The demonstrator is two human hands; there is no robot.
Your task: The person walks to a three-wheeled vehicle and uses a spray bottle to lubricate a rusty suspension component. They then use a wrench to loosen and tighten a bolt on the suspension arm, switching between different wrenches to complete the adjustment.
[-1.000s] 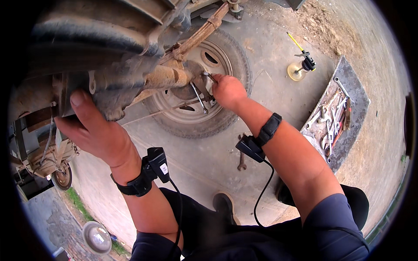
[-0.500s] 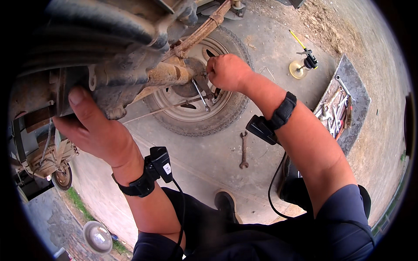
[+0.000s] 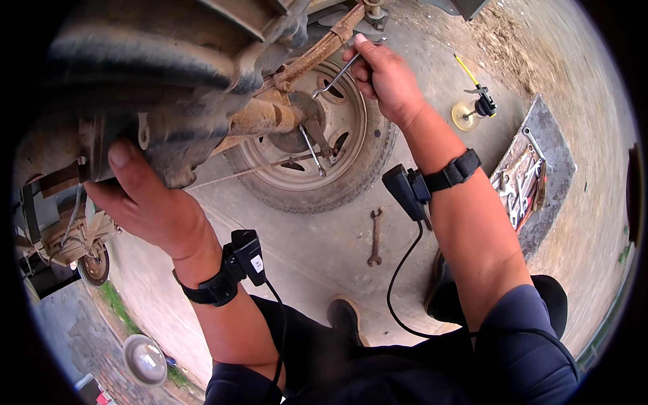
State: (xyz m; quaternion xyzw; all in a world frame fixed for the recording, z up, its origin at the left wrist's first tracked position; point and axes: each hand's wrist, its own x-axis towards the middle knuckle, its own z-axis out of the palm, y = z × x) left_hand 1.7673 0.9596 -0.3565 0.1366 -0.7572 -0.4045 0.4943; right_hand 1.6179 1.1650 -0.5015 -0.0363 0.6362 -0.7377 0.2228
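In my right hand (image 3: 391, 77), closed around its shank, is a slim wrench (image 3: 334, 82) with an offset end pointing down and left toward the wheel hub. A second wrench (image 3: 311, 150) sits at the rusty axle end, its lower head over the wheel (image 3: 290, 192). My left hand (image 3: 152, 209) grips the lower edge of the dirty axle housing (image 3: 185, 128). Its thumb lies on the near face; its other fingers are mostly hidden behind the metal. An open-ended wrench (image 3: 376, 236) lies on the concrete below the wheel.
A metal tray (image 3: 560, 162) holding several wrenches and pliers stands at the right. Beyond it is an oil can (image 3: 472, 109) with a yellow spout. A leaf spring (image 3: 331, 44) crosses above the axle. A metal basin (image 3: 144, 360) rests at the lower left.
My right hand has moved up and right, away from the hub, and the wrench in it now shows. My left hand stays on the axle housing.
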